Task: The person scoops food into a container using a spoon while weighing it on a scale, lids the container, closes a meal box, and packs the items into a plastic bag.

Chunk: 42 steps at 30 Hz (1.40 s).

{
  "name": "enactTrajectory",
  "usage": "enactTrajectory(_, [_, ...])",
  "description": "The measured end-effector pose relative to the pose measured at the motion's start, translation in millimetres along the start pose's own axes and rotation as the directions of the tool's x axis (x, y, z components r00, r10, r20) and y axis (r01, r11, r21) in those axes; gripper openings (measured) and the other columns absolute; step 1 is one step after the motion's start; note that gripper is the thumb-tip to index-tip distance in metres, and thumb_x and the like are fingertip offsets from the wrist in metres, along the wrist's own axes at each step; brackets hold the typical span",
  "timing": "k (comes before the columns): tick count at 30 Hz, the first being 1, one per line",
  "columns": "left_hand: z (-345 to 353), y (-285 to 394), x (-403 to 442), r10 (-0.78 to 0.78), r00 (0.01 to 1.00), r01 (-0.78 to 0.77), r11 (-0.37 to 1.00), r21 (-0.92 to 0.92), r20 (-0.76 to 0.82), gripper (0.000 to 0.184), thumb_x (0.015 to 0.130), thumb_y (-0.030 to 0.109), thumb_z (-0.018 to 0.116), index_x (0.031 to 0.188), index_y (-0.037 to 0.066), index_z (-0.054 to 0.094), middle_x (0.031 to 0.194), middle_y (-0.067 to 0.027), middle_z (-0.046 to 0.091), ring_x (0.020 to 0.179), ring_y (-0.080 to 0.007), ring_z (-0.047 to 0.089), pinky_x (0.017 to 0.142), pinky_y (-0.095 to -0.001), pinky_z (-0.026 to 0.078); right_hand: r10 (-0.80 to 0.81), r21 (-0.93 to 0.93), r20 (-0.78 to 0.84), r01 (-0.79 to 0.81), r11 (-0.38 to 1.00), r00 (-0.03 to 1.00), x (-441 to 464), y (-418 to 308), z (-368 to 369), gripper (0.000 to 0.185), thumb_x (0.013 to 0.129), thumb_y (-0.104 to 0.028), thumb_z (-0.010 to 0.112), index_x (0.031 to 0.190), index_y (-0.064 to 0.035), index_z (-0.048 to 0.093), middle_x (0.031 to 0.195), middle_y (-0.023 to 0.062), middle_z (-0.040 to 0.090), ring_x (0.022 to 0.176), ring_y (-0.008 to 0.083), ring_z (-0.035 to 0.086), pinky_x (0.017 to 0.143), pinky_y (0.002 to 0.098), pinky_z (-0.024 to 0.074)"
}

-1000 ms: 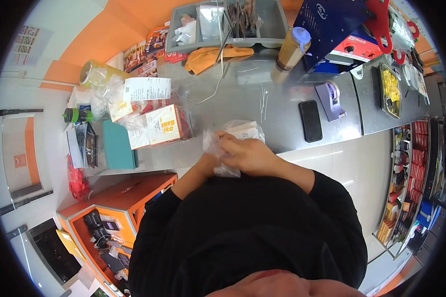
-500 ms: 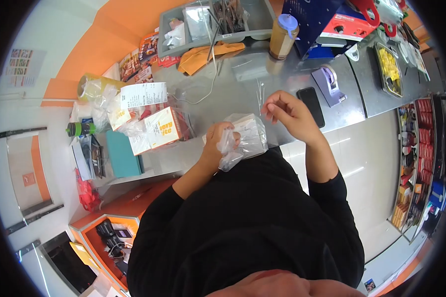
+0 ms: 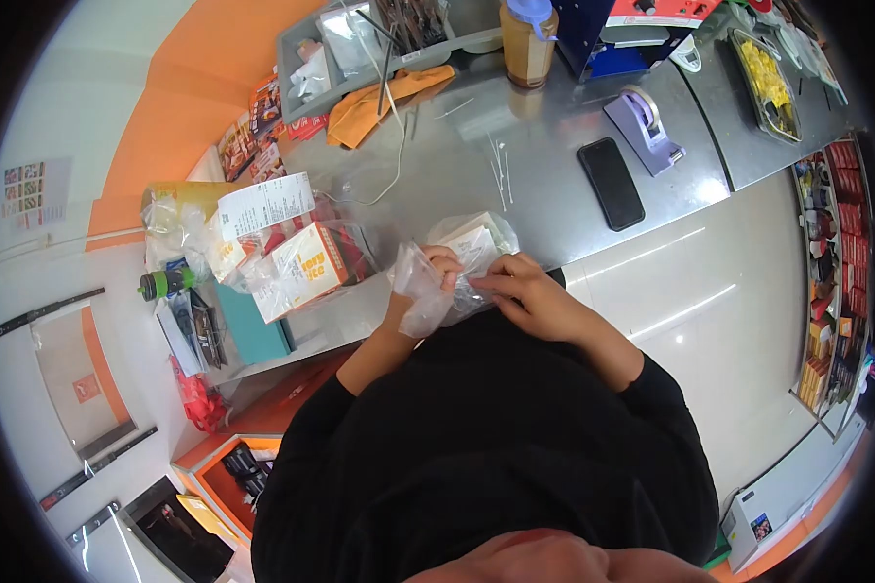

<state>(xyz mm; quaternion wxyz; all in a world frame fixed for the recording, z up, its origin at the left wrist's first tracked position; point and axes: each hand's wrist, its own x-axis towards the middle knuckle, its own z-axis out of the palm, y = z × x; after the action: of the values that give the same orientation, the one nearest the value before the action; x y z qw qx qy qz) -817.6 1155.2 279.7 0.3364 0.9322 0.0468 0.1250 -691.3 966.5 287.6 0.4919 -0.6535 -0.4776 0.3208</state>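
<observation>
At the counter's front edge lies a clear plastic bag (image 3: 496, 231) with a pale box or packet inside. My left hand (image 3: 439, 267) is closed round the bag's gathered neck, and loose plastic sticks out beside it. My right hand (image 3: 530, 294) touches the bag just right of the left, with thumb and fingers pinched together at the plastic; anything small between them is hidden. Several thin white ties (image 3: 501, 175) lie on the metal counter (image 3: 437, 175) beyond the bag.
Bagged boxes (image 3: 306, 267) with a receipt (image 3: 265, 206) stand at left. A black phone (image 3: 611, 185), purple tape dispenser (image 3: 644, 131), sauce bottle (image 3: 528, 49) and orange cloth (image 3: 379, 105) lie or stand farther back. A grey tray (image 3: 306, 107) holds packets.
My right hand left the bag, reached over by the white ties, and is now back at the bag. My left hand stays on the bag's neck. The view has shifted.
</observation>
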Motion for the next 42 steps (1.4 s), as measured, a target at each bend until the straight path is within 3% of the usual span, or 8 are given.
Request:
enactTrajectory(4, [-8.4,8.1,4.3,0.226,0.973,-0.227,0.939,0.258,0.035,0.031,0.066,0.018,0.067,0.095,0.009,0.063,0.097,-0.0043,0.057,0.092,-0.0244,0.054,0.079,-0.0375,0.045,0.000,-0.031,0.032,0.001,1.000,0.999,-5.3,5.6,0.9,0.031,0.078,-0.001,0.062,0.109,-0.0054,0.065,0.107,0.0103,0.051,0.102,0.0284,0.050,0.090,0.0366,0.0420])
enactTrajectory(10, [-20.5,2.2,14.9,0.268,0.895,-0.368,0.896,0.249,0.357,0.025,0.067,0.014,0.064,0.091,0.012,0.060,0.090,-0.0028,0.056,0.083,-0.0238,0.056,0.069,-0.0345,0.049,-0.073,-0.089,0.053,0.077,0.993,0.996,-5.6,11.2,5.0,0.028,0.076,-0.005,0.065,0.104,-0.0046,0.064,0.111,0.0115,0.051,0.106,0.0303,0.049,0.094,0.0386,0.0404])
enactTrajectory(17, [-36.1,-2.9,22.0,0.326,0.845,-0.458,0.850,0.259,0.424,0.026,0.065,0.013,0.067,0.090,0.010,0.059,0.083,-0.0055,0.060,0.073,-0.0275,0.061,0.064,-0.0376,0.050,-0.144,-0.033,-0.124,0.142,0.989,0.982,-17.6,18.9,17.6,0.030,0.076,-0.003,0.064,0.106,-0.0052,0.063,0.117,0.0135,0.053,0.110,0.0316,0.050,0.094,0.0383,0.0408])
enactTrajectory(22, [-87.7,28.1,43.2,-0.014,0.983,-0.006,0.994,0.108,0.181,0.026,0.083,0.022,0.061,0.096,0.000,0.064,0.086,-0.0188,0.066,0.078,-0.0387,0.063,0.068,-0.0463,0.049,-0.334,-0.227,-0.566,0.247,0.942,0.753,-32.2,2.4,18.6,0.069,0.069,-0.019,0.079,0.128,-0.0021,0.047,0.121,0.0178,0.053,0.105,0.0338,0.054,0.087,0.0418,0.0449])
enactTrajectory(25, [-138.6,73.6,68.2,0.123,0.991,-0.116,0.986,0.123,-0.050,0.032,0.087,0.029,0.060,0.089,-0.003,0.063,0.077,-0.0217,0.064,0.071,-0.0414,0.061,0.065,-0.0460,0.048,-0.708,-0.674,-0.436,0.321,0.666,0.555,-31.6,1.2,30.5,0.082,0.064,-0.026,0.085,0.131,-0.0058,0.043,0.121,0.0154,0.053,0.108,0.0331,0.054,0.089,0.0465,0.0441])
enactTrajectory(29, [-202.4,142.0,91.6,0.223,0.925,-0.196,0.974,0.117,-0.308,0.041,0.089,0.035,0.058,0.084,-0.005,0.063,0.068,-0.0237,0.061,0.064,-0.0407,0.060,0.062,-0.0439,0.047,-0.871,-0.862,-0.317,0.268,0.430,0.376,8.7,-1.2,41.9,0.088,0.065,-0.027,0.086,0.138,-0.0238,0.036,0.144,0.0110,0.039,0.132,0.0362,0.039,0.103,0.0621,0.0324])
enactTrajectory(33, [-257.4,231.4,102.6,-0.044,0.955,0.039,0.999,-0.024,-0.292,0.043,0.091,0.037,0.052,0.098,-0.003,0.064,0.080,-0.0145,0.064,0.076,-0.0232,0.060,0.075,-0.0378,0.047,-0.899,-0.896,-0.403,0.126,0.426,0.173,69.5,-30.8,16.1,0.095,0.071,-0.028,0.083,0.144,-0.0318,0.023,0.155,0.0114,0.015,0.140,0.0371,0.028,0.110,0.0642,0.0202])
enactTrajectory(42, [-258.7,274.3,150.1,-0.089,0.920,0.106,0.994,0.024,-0.382,0.054,0.090,0.047,0.047,0.094,-0.004,0.065,0.082,-0.0165,0.065,0.075,-0.0248,0.062,0.074,-0.0380,0.049,-0.802,-0.783,-0.563,0.182,0.595,0.198,141.9,-24.4,-52.0,0.077,0.076,-0.028,0.077,0.137,-0.0235,0.029,0.141,0.0141,0.026,0.125,0.0360,0.037,0.100,0.0589,0.0289])
